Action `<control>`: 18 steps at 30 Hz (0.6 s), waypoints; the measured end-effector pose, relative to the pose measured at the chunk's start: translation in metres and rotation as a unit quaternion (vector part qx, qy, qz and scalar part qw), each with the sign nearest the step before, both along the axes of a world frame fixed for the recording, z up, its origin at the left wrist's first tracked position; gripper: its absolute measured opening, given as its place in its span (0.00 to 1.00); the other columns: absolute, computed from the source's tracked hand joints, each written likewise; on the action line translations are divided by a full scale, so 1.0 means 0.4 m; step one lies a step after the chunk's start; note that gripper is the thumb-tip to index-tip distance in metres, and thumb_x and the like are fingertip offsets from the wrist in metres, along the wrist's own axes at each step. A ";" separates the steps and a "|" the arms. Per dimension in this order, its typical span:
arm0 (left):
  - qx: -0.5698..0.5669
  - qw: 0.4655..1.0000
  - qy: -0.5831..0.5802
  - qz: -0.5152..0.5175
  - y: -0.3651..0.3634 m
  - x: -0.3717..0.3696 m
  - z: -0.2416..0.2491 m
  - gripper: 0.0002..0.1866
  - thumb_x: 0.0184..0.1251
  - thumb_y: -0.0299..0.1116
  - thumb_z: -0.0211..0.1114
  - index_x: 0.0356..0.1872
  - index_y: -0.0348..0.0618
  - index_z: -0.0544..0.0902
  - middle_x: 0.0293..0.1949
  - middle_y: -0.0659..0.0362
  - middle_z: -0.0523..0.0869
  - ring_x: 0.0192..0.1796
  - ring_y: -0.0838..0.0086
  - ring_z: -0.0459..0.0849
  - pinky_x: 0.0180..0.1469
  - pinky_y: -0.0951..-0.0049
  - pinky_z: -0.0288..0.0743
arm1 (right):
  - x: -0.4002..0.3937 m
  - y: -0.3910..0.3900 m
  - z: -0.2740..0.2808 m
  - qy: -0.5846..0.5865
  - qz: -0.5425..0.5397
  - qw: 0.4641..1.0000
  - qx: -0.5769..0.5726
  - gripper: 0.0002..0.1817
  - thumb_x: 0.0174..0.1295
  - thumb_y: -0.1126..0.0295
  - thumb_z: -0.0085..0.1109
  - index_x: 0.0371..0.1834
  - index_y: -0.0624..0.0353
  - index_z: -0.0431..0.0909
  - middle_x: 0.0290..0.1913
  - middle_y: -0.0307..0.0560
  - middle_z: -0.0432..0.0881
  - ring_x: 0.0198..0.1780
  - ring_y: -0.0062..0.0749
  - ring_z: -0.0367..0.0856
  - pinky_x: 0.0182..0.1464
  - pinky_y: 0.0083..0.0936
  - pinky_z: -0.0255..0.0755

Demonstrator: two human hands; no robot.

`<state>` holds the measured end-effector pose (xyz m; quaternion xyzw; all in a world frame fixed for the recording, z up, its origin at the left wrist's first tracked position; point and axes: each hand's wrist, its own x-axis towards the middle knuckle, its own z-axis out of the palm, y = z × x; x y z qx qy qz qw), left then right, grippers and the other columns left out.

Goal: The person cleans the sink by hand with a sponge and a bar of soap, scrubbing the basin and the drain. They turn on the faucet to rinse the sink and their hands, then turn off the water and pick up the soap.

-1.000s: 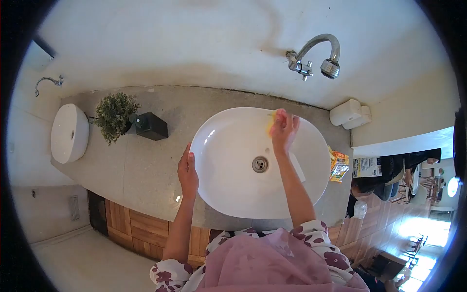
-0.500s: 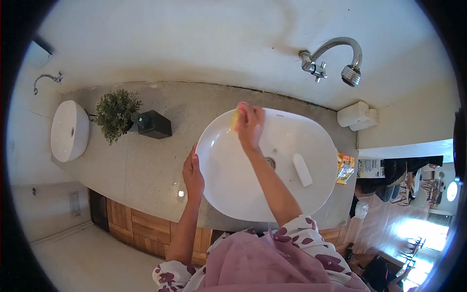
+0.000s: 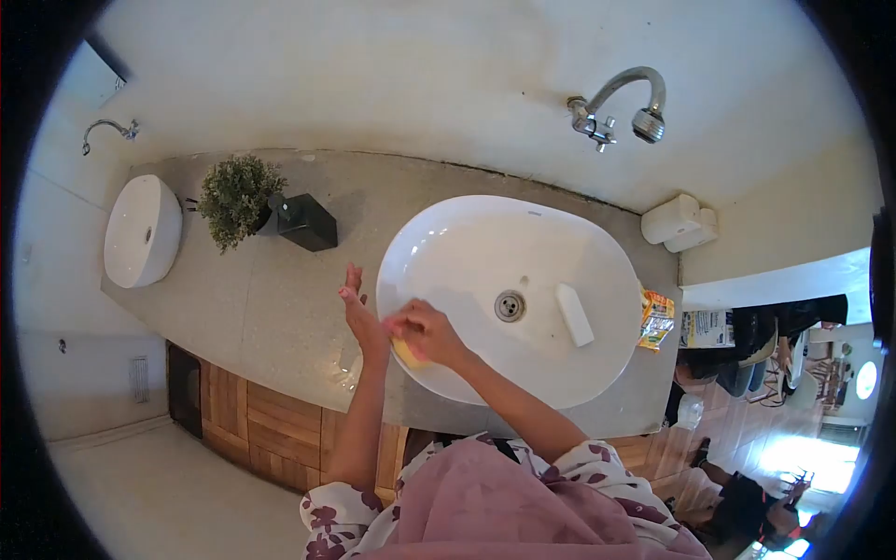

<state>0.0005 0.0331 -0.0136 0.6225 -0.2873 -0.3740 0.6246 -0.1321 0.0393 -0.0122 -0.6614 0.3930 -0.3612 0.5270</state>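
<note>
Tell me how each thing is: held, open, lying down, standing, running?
Right hand: gripping the sponge
Left hand: open
White bottle: lying inside the near basin
Drain: uncovered
Near tap: not running
Dark dispenser: upright
Orange packet: can't tell if open

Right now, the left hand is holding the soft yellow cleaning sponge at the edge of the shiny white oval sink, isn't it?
Not the left hand: the head view shows the right hand holding the yellow sponge at the edge of the white oval sink.

grey counter [image 3: 289, 299] — basin [image 3: 579, 238], plant [image 3: 238, 201], packet [image 3: 657, 319]
</note>
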 end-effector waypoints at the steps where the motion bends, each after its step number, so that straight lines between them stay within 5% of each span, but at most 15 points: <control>1: -0.024 0.999 -0.022 -0.004 -0.006 0.002 -0.020 0.30 0.78 0.51 0.44 0.71 0.40 0.64 0.68 0.47 0.69 0.70 0.59 0.66 0.72 0.61 0.53 | -0.034 0.030 -0.001 -0.012 0.039 0.999 0.032 0.09 0.57 0.65 0.64 0.40 0.52 0.86 0.36 0.46 0.78 0.41 0.41 0.76 0.44 0.33 0.71; 3: -0.050 0.998 -0.040 -0.012 -0.012 0.000 -0.027 0.30 0.76 0.50 0.49 0.71 0.40 0.65 0.68 0.47 0.70 0.70 0.57 0.66 0.72 0.60 0.52 | -0.135 0.075 0.008 0.032 0.109 0.993 0.012 0.10 0.58 0.60 0.63 0.39 0.50 0.86 0.36 0.45 0.78 0.41 0.41 0.76 0.46 0.34 0.71; 5: 0.058 0.950 -0.295 -0.080 -0.014 -0.006 0.018 0.34 0.67 0.38 0.64 0.71 0.42 0.63 0.68 0.46 0.68 0.70 0.55 0.65 0.72 0.59 0.54 | -0.237 0.100 0.032 0.125 0.190 0.974 0.014 0.12 0.59 0.56 0.62 0.38 0.50 0.86 0.34 0.44 0.77 0.43 0.41 0.76 0.47 0.36 0.70; 11: 0.049 0.856 -0.490 -0.153 -0.013 -0.012 0.054 0.46 0.52 0.21 0.69 0.73 0.49 0.57 0.70 0.44 0.63 0.71 0.50 0.61 0.71 0.54 0.57 | -0.516 0.111 0.043 0.341 0.201 0.918 -0.026 0.07 0.58 0.62 0.64 0.37 0.48 0.85 0.34 0.42 0.78 0.41 0.39 0.76 0.46 0.32 0.71; 16: 0.067 0.866 -0.463 -0.176 -0.020 -0.006 0.043 0.46 0.51 0.19 0.66 0.74 0.53 0.58 0.69 0.43 0.64 0.70 0.48 0.61 0.71 0.53 0.57 | -0.461 0.120 0.023 0.401 0.116 0.905 -0.077 0.08 0.59 0.61 0.58 0.34 0.51 0.82 0.33 0.45 0.76 0.43 0.42 0.76 0.46 0.38 0.71; 18: 0.057 0.871 -0.451 -0.185 -0.026 -0.007 0.036 0.46 0.51 0.18 0.65 0.74 0.54 0.58 0.69 0.43 0.64 0.70 0.47 0.61 0.71 0.53 0.57 | -0.393 0.097 -0.007 0.335 0.097 0.930 -0.120 0.08 0.58 0.63 0.58 0.33 0.53 0.79 0.33 0.45 0.75 0.43 0.42 0.76 0.45 0.41 0.70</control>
